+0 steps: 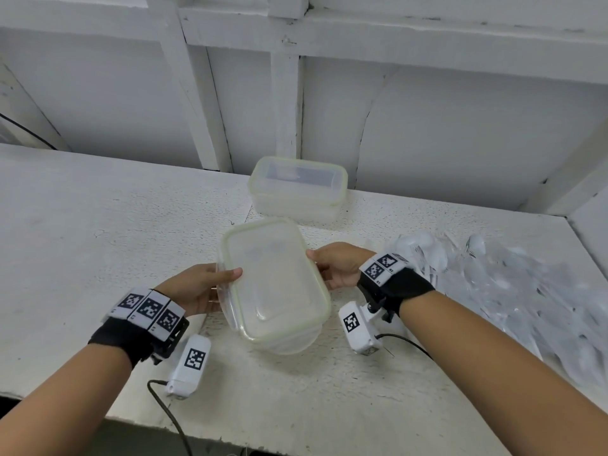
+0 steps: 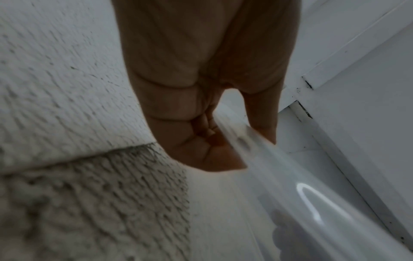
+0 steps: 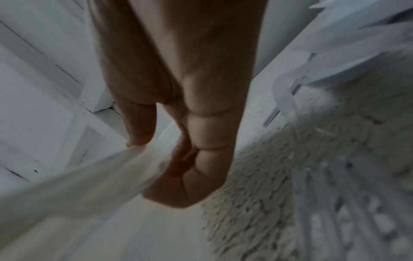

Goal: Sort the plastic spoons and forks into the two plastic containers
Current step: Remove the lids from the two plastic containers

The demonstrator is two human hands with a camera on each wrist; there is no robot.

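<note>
We stand at a rough white counter (image 1: 98, 225) set against a white panelled wall (image 1: 460, 126). Going from the left, our left hand (image 1: 197, 287) grips the left rim of the near container (image 1: 276, 291), thumb over the top edge and fingers curled beneath; the left wrist view shows the rim pinched between thumb and fingers (image 2: 201, 141). The container is translucent, with a pale green edge, and tilts toward us above the counter. We cannot tell whether a lid covers it. Our right hand (image 1: 335, 268) grips the opposite rim in the same way.

Behind it, close to the wall, the second container (image 1: 297, 189) rests on the counter, well apart from our hands. At the far right lies the heap of wrapped plastic spoons and forks (image 1: 510, 284), none of it sorted yet.

We judge this to be the preparation step: placing or opening the near container before any cutlery goes in. The next move calls for setting it flat, open side up, within reach of the heap, then freeing a hand.

The clear wrappers may hide which piece is which, and the wrist cables (image 1: 171, 419) trail along the counter's front edge.
</note>
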